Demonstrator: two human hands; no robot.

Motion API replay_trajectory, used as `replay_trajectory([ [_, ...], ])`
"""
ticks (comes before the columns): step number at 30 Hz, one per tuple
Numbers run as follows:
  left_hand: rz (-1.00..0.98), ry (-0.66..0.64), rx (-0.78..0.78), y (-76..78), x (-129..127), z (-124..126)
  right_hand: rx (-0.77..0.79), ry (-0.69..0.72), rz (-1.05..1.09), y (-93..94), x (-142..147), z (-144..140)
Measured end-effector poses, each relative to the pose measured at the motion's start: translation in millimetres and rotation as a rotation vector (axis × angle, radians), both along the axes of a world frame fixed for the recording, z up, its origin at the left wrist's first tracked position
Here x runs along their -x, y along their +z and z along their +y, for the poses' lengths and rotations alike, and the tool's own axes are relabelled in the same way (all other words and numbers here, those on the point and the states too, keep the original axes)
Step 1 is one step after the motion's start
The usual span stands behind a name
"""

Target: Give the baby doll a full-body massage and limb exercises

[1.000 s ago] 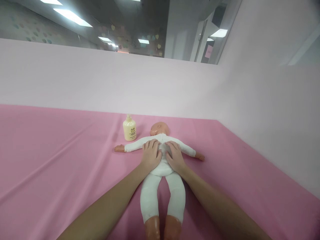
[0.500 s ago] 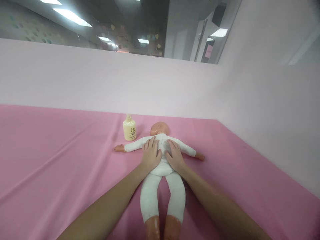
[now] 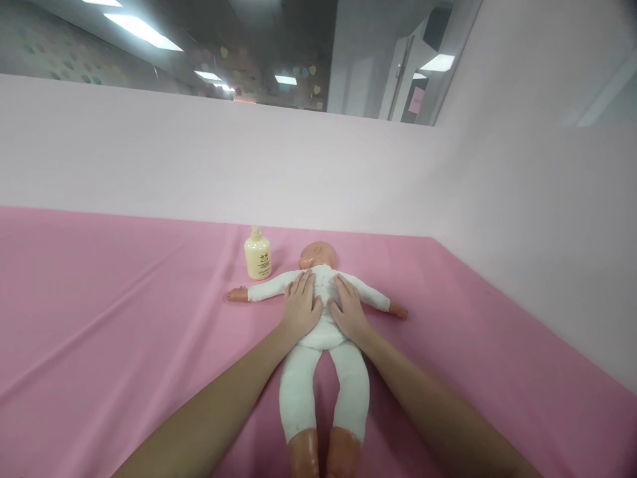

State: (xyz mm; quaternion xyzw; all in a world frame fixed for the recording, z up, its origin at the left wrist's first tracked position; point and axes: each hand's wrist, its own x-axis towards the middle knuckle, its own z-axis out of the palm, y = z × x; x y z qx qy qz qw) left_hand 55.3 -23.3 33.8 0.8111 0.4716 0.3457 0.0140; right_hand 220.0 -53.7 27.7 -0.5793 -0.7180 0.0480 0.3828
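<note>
Pink sheet, white-suited doll supine.

Both bare forearms are reaching forward, the left hand and right hand lying palm-down side by side, fingers extended flat.

Beyond my fingertips the doll's head blocks the way straight ahead. Forward and left of my left hand a cream pump bottle stands upright, just beside the doll's outstretched arm. Left of those fingers the pink cloth lies open. Right of my right hand, open cloth runs to the pale wall. The back wall closes the far side.
</note>
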Motion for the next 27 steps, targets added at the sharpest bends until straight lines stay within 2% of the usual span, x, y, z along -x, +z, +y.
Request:
replay_trajectory([
  [15,0.032,-0.022,0.056,-1.8,0,2,0.000,0.022,0.006,-2.3,-1,2],
  [23,0.023,-0.028,0.015,0.9,1,0,-0.021,0.039,-0.034,2.7,1,0],
  [27,0.075,-0.174,-0.094,8.0,4,-7,-0.125,0.151,-0.073,12.3,4,-9],
])
